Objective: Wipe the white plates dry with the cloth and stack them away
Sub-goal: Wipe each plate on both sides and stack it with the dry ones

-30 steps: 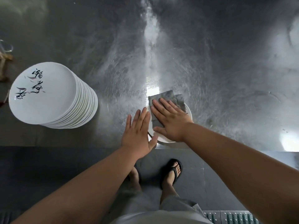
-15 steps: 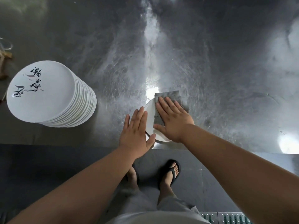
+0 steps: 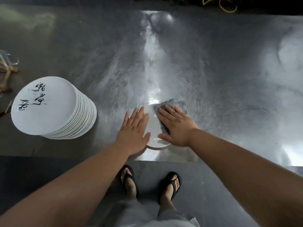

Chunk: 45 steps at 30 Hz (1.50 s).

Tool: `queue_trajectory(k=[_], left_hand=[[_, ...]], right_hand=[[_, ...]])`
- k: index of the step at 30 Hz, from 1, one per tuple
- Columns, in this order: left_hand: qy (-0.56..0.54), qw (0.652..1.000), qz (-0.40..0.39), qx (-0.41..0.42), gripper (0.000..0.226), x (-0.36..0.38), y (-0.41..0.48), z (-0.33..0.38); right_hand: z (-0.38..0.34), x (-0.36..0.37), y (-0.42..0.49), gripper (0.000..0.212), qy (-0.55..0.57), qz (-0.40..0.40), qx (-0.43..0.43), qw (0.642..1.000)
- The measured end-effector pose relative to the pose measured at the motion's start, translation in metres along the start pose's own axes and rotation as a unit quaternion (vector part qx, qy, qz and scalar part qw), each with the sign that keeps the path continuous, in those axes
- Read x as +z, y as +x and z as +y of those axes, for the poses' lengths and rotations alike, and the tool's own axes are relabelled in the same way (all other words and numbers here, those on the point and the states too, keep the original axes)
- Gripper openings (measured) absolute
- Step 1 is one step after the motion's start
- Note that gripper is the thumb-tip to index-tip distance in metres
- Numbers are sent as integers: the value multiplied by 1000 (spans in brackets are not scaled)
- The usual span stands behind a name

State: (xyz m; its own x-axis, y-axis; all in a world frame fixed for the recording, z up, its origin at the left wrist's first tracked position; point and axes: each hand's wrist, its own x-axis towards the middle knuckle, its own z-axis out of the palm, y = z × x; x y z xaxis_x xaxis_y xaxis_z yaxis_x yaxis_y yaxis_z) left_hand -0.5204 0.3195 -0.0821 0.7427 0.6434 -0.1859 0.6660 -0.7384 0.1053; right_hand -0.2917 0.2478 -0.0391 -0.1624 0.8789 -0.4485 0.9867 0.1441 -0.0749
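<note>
1. Flat-palmed, the right hand point(image 3: 177, 128) presses a grey cloth point(image 3: 172, 103) down onto a white plate point(image 3: 153, 130). Its fingers are straight and close together, the thumb is stretched out sideways, and nothing is curled into the palm.
2. The left hand point(image 3: 133, 128) also lies flat with straight fingers. It rests over the plate's left rim, partly on the plate and partly on the table, and holds nothing.
3. The plate lies flat on the steel table point(image 3: 213, 79), close to the near edge and directly ahead of the person. Only the strip between the two hands and the near rim show.
4. The cloth covers the far right part of the plate, and its far corner reaches past the rim onto the table.
5. A stack of white plates point(image 3: 49, 108) stands on the same table, well to the left and apart from both hands. The top plate bears black brush-written characters.
6. At the left edge sit a clear glass piece point(image 3: 9, 60) and some brownish bits, cut off too much to name.
7. A yellow cable point(image 3: 226, 8) loops beyond the far edge of the table.
8. Below the near edge, two feet in dark flip-flops point(image 3: 171, 185) stand on a grey floor point(image 3: 205, 185).
</note>
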Motion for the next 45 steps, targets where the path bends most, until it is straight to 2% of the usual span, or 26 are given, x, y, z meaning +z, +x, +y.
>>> queue_trajectory(k=[3,8,12,19,23,27,29,33,35,37,41,45], left_hand=[[12,1000,-25,-13,85,5,6,-4],[-22,999,-19,-33,89,3,2,2],[-26,999,-30,-36,92,-3,5,3],[-8,997,-43,-68,90,-3,8,10],[-26,993,-43,-106,90,-8,6,22],[-34,989,-61,-128,92,-13,-12,42],[-14,992,-64,-106,91,-15,-24,43],[28,999,-23,39,66,-17,-20,17],[73,994,-25,75,77,-15,-11,9],[75,994,-47,65,89,-11,-6,9],[42,997,-64,23,98,-5,-5,9],[36,997,-65,20,100,-4,-4,9]], right_hand=[[-4,0,13,94,-1,-8,16,1000],[-38,30,-30,93,93,11,123,988],[-41,32,-45,97,88,-5,101,991],[-8,2,23,90,37,-17,82,996],[-39,20,-23,95,99,-2,132,986],[-51,32,-64,98,108,-20,111,988],[-34,32,-65,96,94,-14,92,991],[-4,19,-32,95,41,-10,59,997],[-3,12,-13,93,37,0,56,998],[-5,11,-7,89,50,0,63,997],[-33,29,-38,90,87,-4,133,987],[-66,40,-73,96,96,-32,108,989]])
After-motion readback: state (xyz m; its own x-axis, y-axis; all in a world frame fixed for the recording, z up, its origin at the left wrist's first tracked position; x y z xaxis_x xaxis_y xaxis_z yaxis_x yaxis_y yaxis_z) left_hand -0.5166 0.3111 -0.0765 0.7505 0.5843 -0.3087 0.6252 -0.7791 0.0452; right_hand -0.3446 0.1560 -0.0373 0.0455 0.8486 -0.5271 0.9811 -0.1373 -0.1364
